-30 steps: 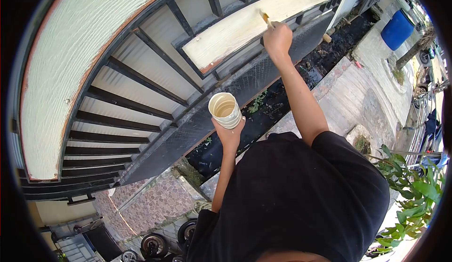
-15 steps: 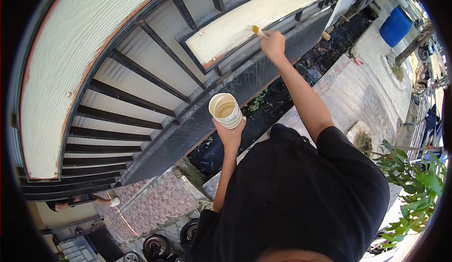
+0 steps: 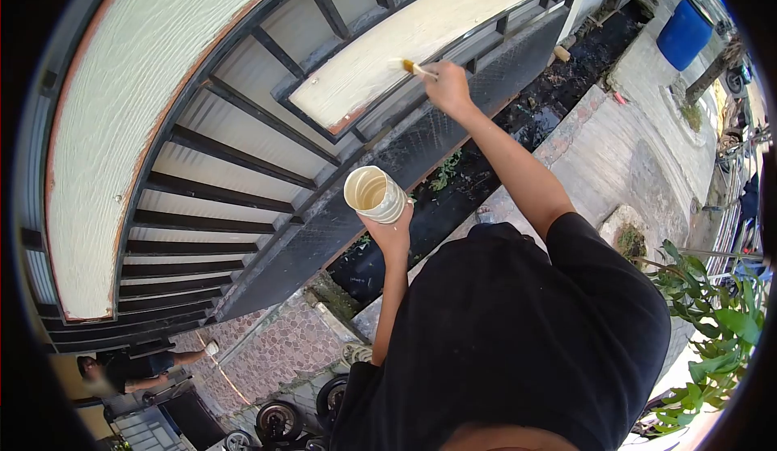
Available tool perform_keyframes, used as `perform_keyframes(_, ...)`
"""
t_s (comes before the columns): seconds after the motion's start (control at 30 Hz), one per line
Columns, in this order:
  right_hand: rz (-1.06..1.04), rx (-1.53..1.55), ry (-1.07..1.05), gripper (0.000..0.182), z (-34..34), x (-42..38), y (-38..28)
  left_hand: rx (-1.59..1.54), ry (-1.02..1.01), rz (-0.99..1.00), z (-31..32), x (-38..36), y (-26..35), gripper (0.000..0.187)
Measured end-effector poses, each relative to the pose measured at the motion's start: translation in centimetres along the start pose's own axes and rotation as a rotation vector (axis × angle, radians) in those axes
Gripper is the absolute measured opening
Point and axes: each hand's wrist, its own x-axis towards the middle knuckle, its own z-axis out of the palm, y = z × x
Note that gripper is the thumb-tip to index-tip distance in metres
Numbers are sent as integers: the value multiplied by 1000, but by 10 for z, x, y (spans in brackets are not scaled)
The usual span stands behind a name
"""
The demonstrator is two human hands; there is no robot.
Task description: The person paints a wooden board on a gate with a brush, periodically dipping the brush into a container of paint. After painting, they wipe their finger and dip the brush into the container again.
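My right hand [image 3: 448, 88] is closed round the handle of a paintbrush [image 3: 410, 66]. The bristles are at the face of a cream-painted board [image 3: 477, 12] on the dark metal gate. Lower down, my left hand [image 3: 394, 237] grips a cream, paint-streaked cup [image 3: 387, 205] from below and behind. The cup tilts toward me, so its ringed inner wall and pale contents show. Brown patches are visible at the board's near end.
A larger cream board [image 3: 89, 176] curves along the gate's left side, beside dark metal bars [image 3: 218, 192]. Beneath the gate runs a dark water-filled ditch [image 3: 453, 204]. A blue barrel [image 3: 685, 34] stands upper right. Another person [image 3: 133, 370] and motorbike wheels [image 3: 278, 421] are lower left.
The brush and my right hand have moved left along the board toward its near end. The cup has shifted slightly left. More of the other person shows at lower left.
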Motion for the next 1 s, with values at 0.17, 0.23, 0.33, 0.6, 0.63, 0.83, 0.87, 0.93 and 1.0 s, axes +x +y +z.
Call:
perform_keyframes(0.17,267,-173,338,20,-55,76,87,69,13,10,28,-4,-2,88)
perform_keyframes(0.23,266,-144,360,18,-49,80,87,54,14,2,41,-5,-2,88)
perform_keyframes(0.33,104,-6,326,13,-10,58,68,24,18,-11,58,-6,-4,87)
perform_keyframes(0.6,-92,119,-88,19,-12,24,40,43,26,8,94,1,-11,85)
perform_keyframes(0.63,25,123,-89,17,-29,43,50,41,32,10,96,1,-11,85)
perform_keyframes(0.83,285,-58,361,22,-65,92,125,81,71,4,99,-3,-5,86)
perform_keyframes(0.87,277,-79,420,22,-56,93,135,80,82,3,98,-3,-8,86)
perform_keyframes(0.93,213,-72,343,21,-31,77,103,80,85,4,99,0,-12,86)
perform_keyframes(1.0,85,-17,265,20,-7,46,63,132,116,21,102,2,-14,86)
